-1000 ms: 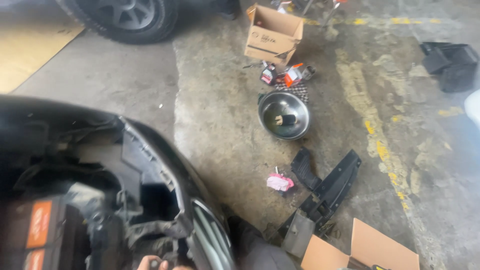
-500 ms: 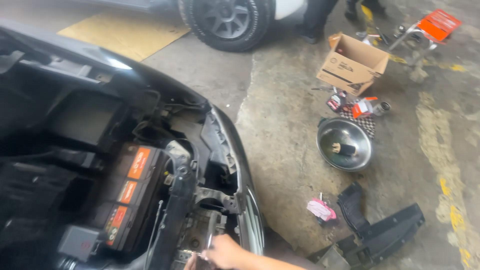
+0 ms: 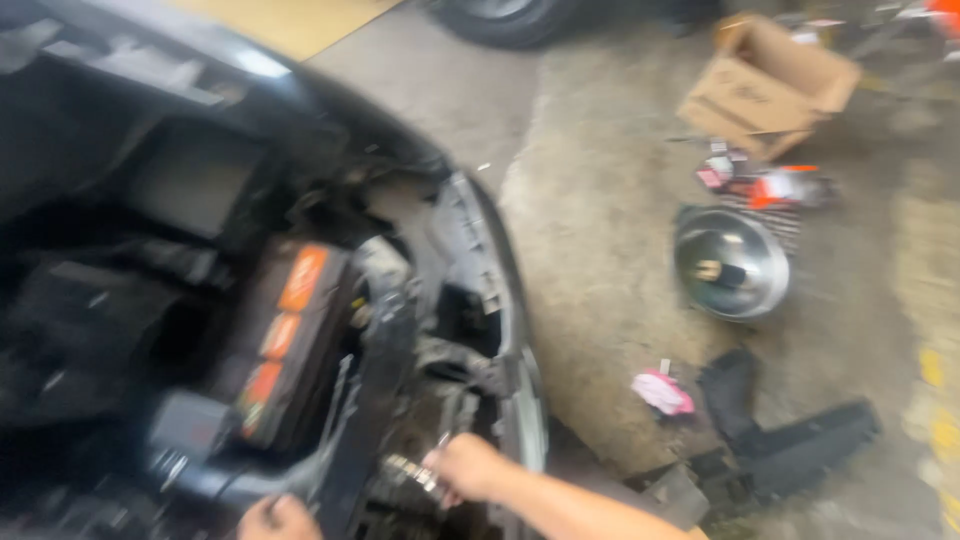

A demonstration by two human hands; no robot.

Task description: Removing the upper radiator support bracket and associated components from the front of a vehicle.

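Note:
I look down into the open front of a dark car (image 3: 300, 110). My right hand (image 3: 472, 468) is closed around a small shiny metal tool (image 3: 412, 470) low in the front frame, beside the empty headlight opening (image 3: 470, 320). My left hand (image 3: 278, 520) shows only partly at the bottom edge, fingers curled against a dark frame part; what it holds is hidden. A black battery (image 3: 285, 350) with orange labels sits to the left of my hands. The picture is blurred.
On the concrete floor to the right lie a round silver bowl (image 3: 732, 265), an open cardboard box (image 3: 765, 85), small bottles and cans (image 3: 770, 185), a pink rag (image 3: 662, 393) and black plastic trim pieces (image 3: 790, 450). A tyre (image 3: 505, 18) stands at the top.
The view has swung left and down onto the engine bay. My right hand has come further into the frame with the metal tool, and my left hand now shows at the bottom.

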